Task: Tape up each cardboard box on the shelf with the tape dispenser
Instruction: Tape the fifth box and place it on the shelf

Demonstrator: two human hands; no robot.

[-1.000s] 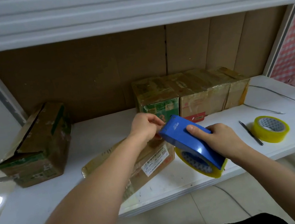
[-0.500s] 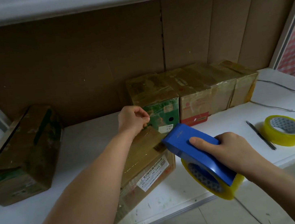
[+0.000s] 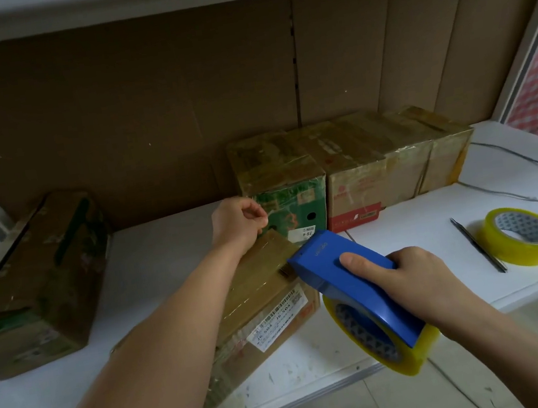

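My right hand [image 3: 420, 281] grips the blue tape dispenser [image 3: 351, 282], which carries a yellowish tape roll and has its nose on the top of a flat cardboard box [image 3: 266, 294] at the front of the white shelf [image 3: 151, 265]. My left hand [image 3: 239, 223] is at the box's far end, fingers curled and pinching the clear tape end. A strip of clear tape runs along the box top between hand and dispenser. My left forearm hides the box's left part.
A row of taped boxes [image 3: 353, 171] stands at the back, right of centre. A tilted box [image 3: 39, 277] lies at the left. A spare tape roll [image 3: 521, 235] and a pen [image 3: 479, 245] lie at the right, near a thin cable [image 3: 515, 193].
My left hand has moved away from the dispenser to the box's far end, drawing tape out. The dispenser has slid back toward me along the box top.
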